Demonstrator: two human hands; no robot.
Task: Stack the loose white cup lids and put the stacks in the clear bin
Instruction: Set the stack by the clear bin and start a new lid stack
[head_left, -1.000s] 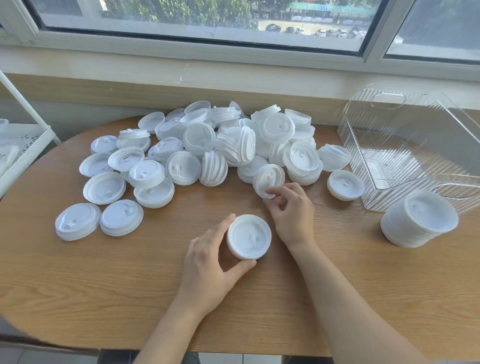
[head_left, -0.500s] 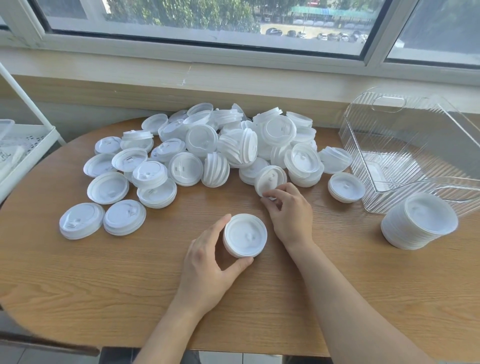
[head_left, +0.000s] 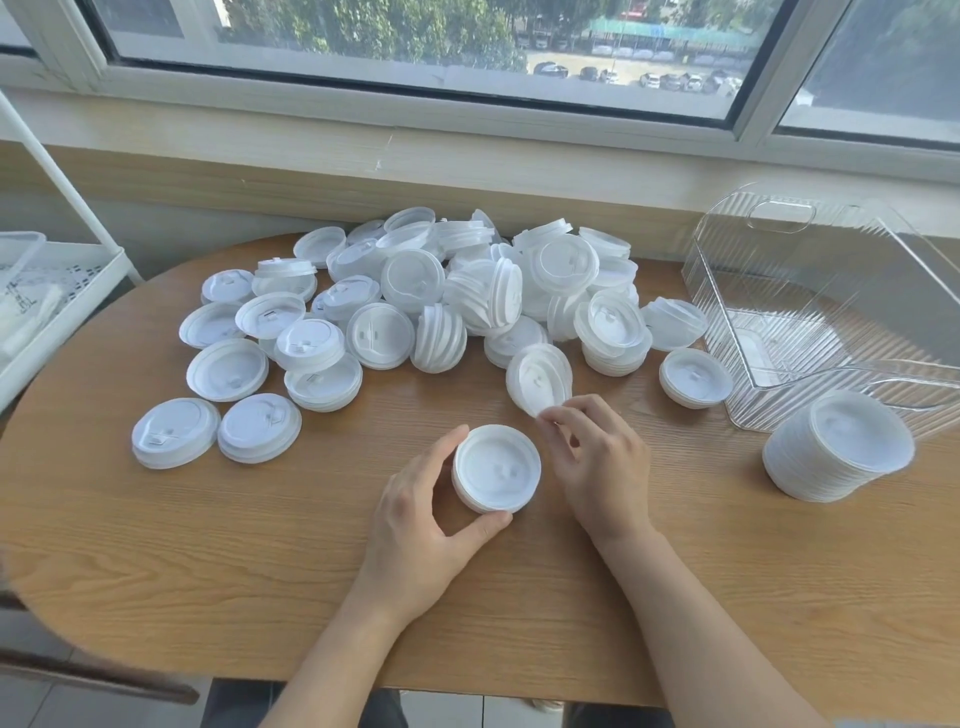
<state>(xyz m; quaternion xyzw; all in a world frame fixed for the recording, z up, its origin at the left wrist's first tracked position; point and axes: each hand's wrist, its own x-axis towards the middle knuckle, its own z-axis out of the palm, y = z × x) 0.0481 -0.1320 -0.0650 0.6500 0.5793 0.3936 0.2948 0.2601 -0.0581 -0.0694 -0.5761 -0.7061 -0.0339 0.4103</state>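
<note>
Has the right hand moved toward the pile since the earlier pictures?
No. The right hand remains beside the held stack, pinching the same tilted lid at the pile's edge.

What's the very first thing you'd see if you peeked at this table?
A big heap of white lids sprawls across the back of the wooden table. In front, the left hand grips a small stack while the right hand pinches a tilted lid. A clear bin sits on the right.
</note>
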